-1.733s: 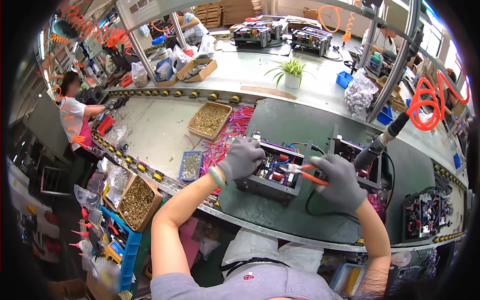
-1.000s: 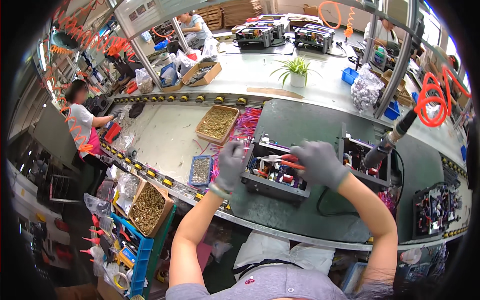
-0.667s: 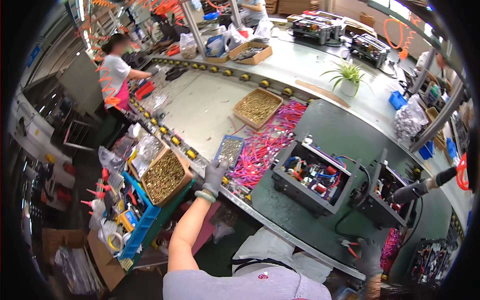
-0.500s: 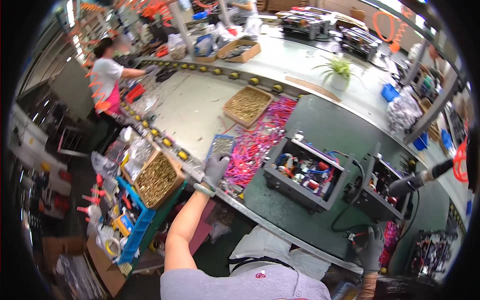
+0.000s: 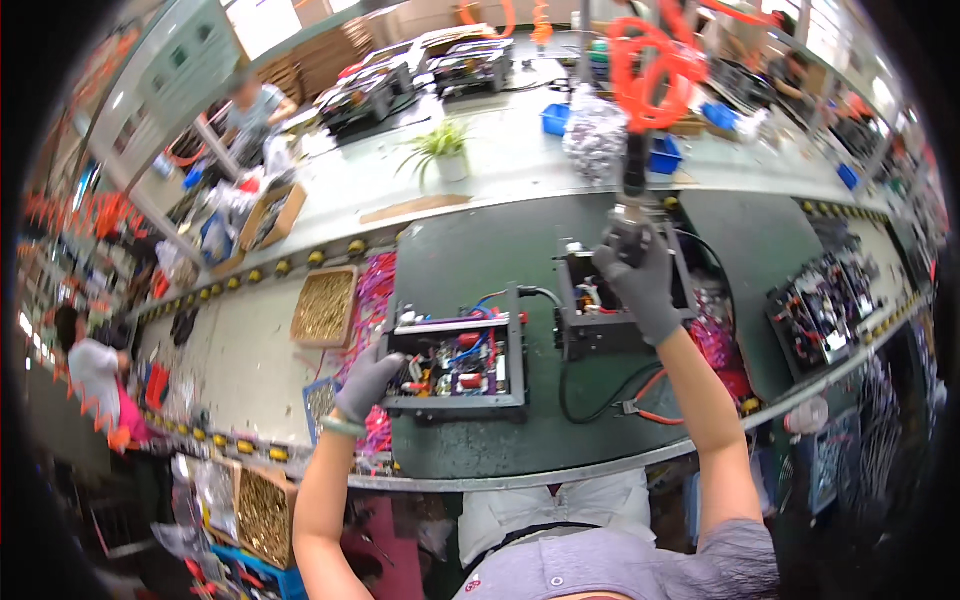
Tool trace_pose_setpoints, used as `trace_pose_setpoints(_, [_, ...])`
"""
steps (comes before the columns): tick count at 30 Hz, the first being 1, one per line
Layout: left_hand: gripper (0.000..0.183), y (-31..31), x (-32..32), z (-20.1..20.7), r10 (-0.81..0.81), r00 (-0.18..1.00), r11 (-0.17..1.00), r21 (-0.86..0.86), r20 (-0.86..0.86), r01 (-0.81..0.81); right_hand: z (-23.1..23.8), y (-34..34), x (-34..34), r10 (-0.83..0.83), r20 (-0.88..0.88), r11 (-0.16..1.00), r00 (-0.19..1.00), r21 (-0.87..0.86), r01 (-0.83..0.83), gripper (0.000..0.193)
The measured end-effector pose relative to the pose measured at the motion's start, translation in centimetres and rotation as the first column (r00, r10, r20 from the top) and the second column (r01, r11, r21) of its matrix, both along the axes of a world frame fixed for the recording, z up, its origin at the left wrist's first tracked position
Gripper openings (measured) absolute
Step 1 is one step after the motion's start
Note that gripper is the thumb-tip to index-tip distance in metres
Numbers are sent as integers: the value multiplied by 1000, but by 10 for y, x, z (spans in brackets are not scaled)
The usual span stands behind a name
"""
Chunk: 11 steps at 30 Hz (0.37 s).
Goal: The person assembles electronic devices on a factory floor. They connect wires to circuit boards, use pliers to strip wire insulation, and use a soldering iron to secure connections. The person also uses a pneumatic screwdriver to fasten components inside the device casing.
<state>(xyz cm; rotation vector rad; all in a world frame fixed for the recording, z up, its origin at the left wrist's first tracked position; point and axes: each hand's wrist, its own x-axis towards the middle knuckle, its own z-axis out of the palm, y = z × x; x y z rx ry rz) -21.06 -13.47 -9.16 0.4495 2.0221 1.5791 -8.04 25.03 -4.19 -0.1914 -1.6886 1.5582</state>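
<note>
My left hand [image 5: 370,384], in a grey glove, is at the left edge of an open dark metal housing [image 5: 515,360]. Its fingers are drawn together; what they pinch, if anything, is too small to make out. Inside the housing are circuit parts, red components and blue wires. Farther right, my gloved right hand [image 5: 645,290] is closed around a black power screwdriver [image 5: 634,170] hanging from an orange coiled hose [image 5: 655,80]. The tool is upright over a second open housing [image 5: 600,318], whose inside my hand partly hides. Red-handled pliers [image 5: 655,405] lie on the green mat [image 5: 460,445].
To the left are a blue tray of small screws [image 5: 322,400], a box of brass-coloured fasteners [image 5: 323,308] and a pile of pink and red wires [image 5: 375,285]. A black cable [image 5: 565,385] loops across the mat. Circuit assemblies [image 5: 825,315] stand far right. Another person [image 5: 95,370] works at left.
My view has swung right. My left hand has moved from the screw tray to the housing. My right hand has left the pliers on the mat and taken hold of the screwdriver.
</note>
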Motion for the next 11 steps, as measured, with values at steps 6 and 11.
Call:
trace_pose_setpoints(6, [32,11,-1,3,103,915,912,-329,-391,-244,33,12,31,200,-337,942,920,-192,-275,35])
trace_pose_setpoints(11, [29,8,-57,-37,76,925,909,-355,-373,-218,62,11,60,378,-155,759,913,-512,-402,40])
